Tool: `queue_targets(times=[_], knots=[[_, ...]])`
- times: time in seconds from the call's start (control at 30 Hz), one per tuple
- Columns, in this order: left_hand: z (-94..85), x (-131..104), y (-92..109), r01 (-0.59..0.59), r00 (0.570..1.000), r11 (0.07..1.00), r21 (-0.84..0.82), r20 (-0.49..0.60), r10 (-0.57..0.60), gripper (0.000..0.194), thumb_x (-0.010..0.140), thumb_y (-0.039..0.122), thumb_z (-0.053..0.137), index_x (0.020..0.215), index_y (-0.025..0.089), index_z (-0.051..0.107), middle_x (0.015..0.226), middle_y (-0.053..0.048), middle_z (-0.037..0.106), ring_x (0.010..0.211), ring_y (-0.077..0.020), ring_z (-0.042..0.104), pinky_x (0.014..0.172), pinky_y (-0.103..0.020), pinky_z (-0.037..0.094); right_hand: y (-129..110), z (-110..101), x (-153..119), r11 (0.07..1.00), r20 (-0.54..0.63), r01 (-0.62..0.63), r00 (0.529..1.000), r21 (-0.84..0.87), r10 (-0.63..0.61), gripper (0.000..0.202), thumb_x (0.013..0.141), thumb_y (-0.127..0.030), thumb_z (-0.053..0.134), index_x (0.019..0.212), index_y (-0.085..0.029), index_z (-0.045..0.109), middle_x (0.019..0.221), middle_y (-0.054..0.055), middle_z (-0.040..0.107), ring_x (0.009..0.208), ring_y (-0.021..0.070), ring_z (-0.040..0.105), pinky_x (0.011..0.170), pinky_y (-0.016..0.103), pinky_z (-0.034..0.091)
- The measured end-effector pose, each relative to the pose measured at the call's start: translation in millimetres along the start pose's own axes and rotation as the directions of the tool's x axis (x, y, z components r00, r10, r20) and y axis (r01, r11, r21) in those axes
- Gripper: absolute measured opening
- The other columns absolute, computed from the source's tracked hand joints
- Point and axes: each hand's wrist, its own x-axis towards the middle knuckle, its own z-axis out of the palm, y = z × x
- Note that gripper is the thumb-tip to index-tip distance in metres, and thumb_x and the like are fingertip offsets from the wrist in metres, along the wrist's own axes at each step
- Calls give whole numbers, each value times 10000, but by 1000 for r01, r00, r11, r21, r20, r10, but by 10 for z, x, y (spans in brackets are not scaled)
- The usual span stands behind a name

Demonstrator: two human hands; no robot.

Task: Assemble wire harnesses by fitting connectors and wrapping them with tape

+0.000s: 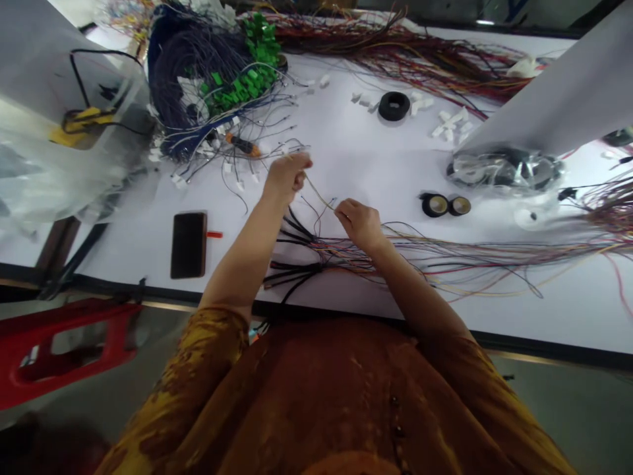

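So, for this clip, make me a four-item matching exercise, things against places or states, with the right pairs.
1. Thin yellowish wire
2. Smartphone
3. Green connectors
4. Thick black ring-shaped roll

A. Lying among small white pieces
B. Spanning from left hand to right hand
C. Massed against dark blue cables
D. Flat, screen dark

Pairs: 1-B, 2-D, 3-C, 4-A

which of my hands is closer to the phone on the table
Left. The left hand is forward and to the right of the phone; the right hand is farther off on that same side.
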Motion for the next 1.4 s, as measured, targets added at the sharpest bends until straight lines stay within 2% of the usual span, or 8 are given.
queue_targets(times=[0.27, 0.43, 0.57, 0.77, 1.0, 1.1, 1.2, 1.4], knots=[[-357, -102, 135, 1, 1000, 998, -60, 27, 1, 165, 892, 149, 687, 841, 235, 556, 591, 60, 619, 467, -42, 530, 393, -116, 368, 36, -80, -137, 999, -201, 3, 980, 49, 7, 209, 1001, -321, 507, 982, -188, 667, 1058, 127, 683, 1016, 250, 590, 911, 389, 446], [-362, -163, 102, -86, 996, 996, 7, -5, 86, 177, 840, 243, 772, 855, 248, 596, 586, 61, 635, 467, -63, 567, 394, -155, 370, -431, 62, 77, 970, 190, -243, 952, -8, 240, 330, 1015, -420, 533, 974, -139, 701, 1055, 150, 699, 943, 244, 656, 854, 374, 505], [-318, -203, 147, -212, 977, 975, 71, -6, 213, 145, 863, 287, 749, 969, 263, 653, 615, 55, 650, 483, -78, 593, 424, -192, 366, -590, 383, 432, 946, 156, -304, 935, -111, 319, 242, 978, -314, 613, 1058, -101, 695, 1208, 238, 661, 1085, 321, 653, 907, 446, 530], [-398, -196, 119, -304, 952, 940, 154, 3, 307, 163, 865, 364, 758, 958, 261, 672, 704, 32, 650, 499, -58, 547, 431, -211, 351, -672, 647, 665, 954, 122, -297, 946, -48, 301, 335, 956, -9, 372, 1037, -106, 682, 1217, 220, 662, 973, 263, 679, 822, 387, 522], [-636, -54, 11, -231, 971, 967, 111, -43, 237, 218, 868, 441, 737, 881, 260, 617, 625, 41, 562, 537, -74, 571, 402, -225, 289, -725, 440, 333, 931, 206, -80, 979, 356, 6, 131, 959, -204, 489, 906, -197, 608, 773, 28, 654, 695, 154, 552, 687, 272, 418], [-612, -142, -41, -210, 974, 974, 83, -65, 216, 310, 841, 435, 761, 791, 231, 532, 650, 43, 556, 488, -48, 494, 384, -221, 228, -736, 344, 189, 811, 105, 5, 991, 585, -82, 89, 910, -244, 556, 835, -201, 579, 724, -17, 596, 657, 119, 510, 662, 247, 398], [-513, -319, -180, -223, 973, 971, 93, -43, 227, 386, 831, 439, 763, 736, 215, 463, 630, 52, 522, 443, -35, 400, 387, -215, 183, -710, 311, 117, 739, -33, -10, 998, 673, 44, 139, 929, -307, 547, 841, -204, 577, 718, -19, 591, 652, 117, 528, 663, 249, 428], [-492, -558, -566, -203, 979, 962, 183, 30, 201, 258, 797, 335, 774, 776, 218, 545, 575, 79, 426, 440, -47, 318, 430, -221, 231, -672, 330, 58, 859, -182, 38, 981, 511, 65, 189, 993, -362, 508, 909, -228, 611, 869, 36, 673, 788, 162, 620, 780, 304, 498]])
